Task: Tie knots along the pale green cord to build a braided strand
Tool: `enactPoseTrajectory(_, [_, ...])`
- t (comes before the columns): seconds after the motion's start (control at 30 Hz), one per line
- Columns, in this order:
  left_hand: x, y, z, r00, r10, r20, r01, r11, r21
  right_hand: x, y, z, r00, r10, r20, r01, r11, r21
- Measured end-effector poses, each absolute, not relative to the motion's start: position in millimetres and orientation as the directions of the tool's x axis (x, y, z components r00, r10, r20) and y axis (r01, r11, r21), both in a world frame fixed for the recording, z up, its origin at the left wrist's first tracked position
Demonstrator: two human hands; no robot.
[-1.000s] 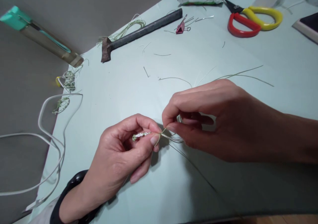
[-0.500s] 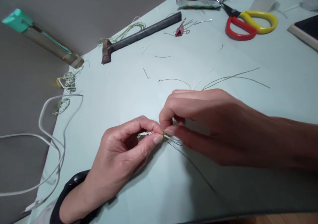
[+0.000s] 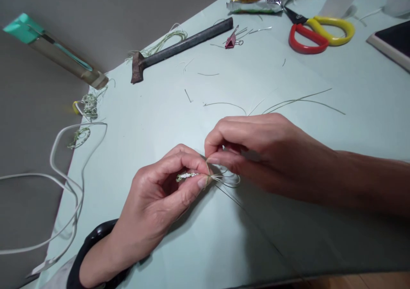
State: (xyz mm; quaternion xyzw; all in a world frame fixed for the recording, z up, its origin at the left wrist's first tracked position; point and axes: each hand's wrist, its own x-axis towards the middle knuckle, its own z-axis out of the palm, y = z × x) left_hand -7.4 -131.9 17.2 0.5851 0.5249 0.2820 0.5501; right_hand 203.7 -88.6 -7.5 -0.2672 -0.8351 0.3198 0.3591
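Between the thumb and fingers of my left hand [image 3: 169,186] is pinched a small braided piece of white and green cord [image 3: 187,176]. Several thin strands [image 3: 226,179] fan out to the right from its pinched end, and some bend into small loops. My right hand [image 3: 256,148] lies just above and to the right, its thumb and forefinger closed on one thin greenish strand [image 3: 208,167] that runs up from the left fingertips. Long loose strands [image 3: 297,99] stick out beyond the right knuckles. Part of the braid is hidden inside the left hand.
A hammer [image 3: 185,41], a red binder clip [image 3: 230,40] and red-and-yellow-handled scissors [image 3: 315,33] lie toward the back. Snack packets [image 3: 256,5] sit behind them, and a dark-screened device [image 3: 392,43] is at right. White cable [image 3: 83,173] loops over the left edge. Thread scraps dot the pale tabletop.
My right fingertips have risen slightly from the left ones, drawing the greenish strand upward. More of the strand loops now shows below the right hand. My left hand has stayed nearly still.
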Motion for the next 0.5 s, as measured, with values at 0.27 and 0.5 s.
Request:
enactPoseTrajectory(0.27, [-9.7, -134.2, 14.9, 0.278, 0.953, -0.119, 0.26, 0.045, 0.965, 199.9, -85.4, -10.9, -0.563, 0.791, 0.242, 0.304, 0.47, -0.829])
enactPoseTrajectory(0.5, [-7.5, -134.7, 12.1, 0.375, 0.913, -0.159, 0.091, 0.135, 0.987, 196.5, -86.3, -14.2, -0.637, 0.761, 0.123, 0.361, 0.435, -0.825])
